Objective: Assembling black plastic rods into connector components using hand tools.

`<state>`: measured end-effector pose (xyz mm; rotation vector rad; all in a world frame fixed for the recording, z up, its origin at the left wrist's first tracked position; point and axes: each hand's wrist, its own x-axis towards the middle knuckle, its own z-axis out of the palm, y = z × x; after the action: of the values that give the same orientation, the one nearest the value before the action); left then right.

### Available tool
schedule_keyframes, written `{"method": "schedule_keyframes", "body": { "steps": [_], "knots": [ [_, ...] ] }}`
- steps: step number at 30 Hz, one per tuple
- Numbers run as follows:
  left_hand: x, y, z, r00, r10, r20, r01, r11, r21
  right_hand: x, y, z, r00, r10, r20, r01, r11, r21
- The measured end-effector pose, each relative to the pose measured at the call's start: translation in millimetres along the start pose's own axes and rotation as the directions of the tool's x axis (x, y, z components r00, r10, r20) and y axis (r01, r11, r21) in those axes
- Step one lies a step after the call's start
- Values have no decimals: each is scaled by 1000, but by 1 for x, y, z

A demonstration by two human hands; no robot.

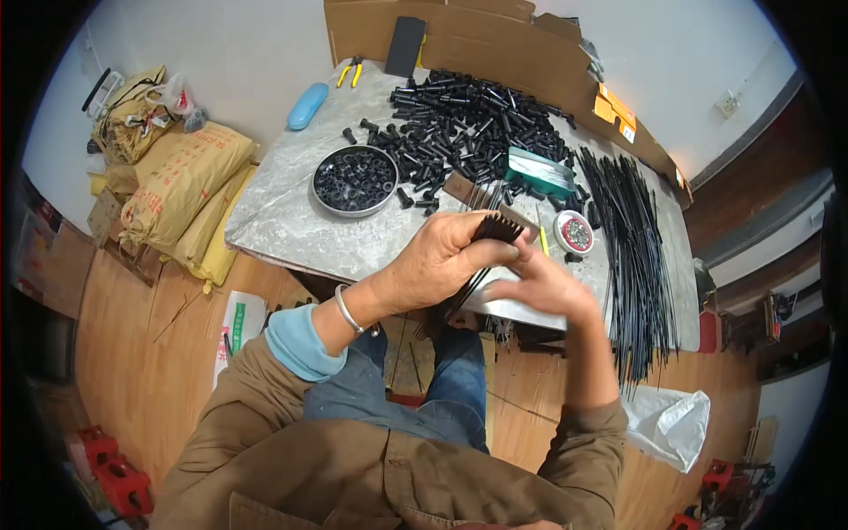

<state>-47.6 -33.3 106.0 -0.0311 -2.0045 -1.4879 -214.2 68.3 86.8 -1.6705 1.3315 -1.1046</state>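
My left hand [435, 265] is closed around a bundle of thin black rods [500, 230], held upright and tilted above the table's near edge. The thumb presses across the rods just below their upper ends, and their lower part runs down toward my knees. My right hand [555, 287] is close against the right side of the bundle, slightly blurred, its thumb spread away from the other fingers. Some of its fingertips are hidden behind the rods. Just beyond the hands, several thin rods lie by a brown flat piece [459, 187].
A pile of black bolt-like pieces [477, 119] covers the grey table [274, 212]. A round tin [355, 212] holds black rings. A green box [541, 168], a small white bowl [574, 231], long black rods [627, 265], pliers [350, 72] and a blue case [307, 106] surround it.
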Motion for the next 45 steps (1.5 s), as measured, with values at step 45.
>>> {"method": "schedule_keyframes", "body": {
  "steps": [45],
  "knots": [
    [1,0,13,995,-102,-15,97,980,-174,-32,-79,-14,835,-412,-365,54,721,-691]
  ]
}}
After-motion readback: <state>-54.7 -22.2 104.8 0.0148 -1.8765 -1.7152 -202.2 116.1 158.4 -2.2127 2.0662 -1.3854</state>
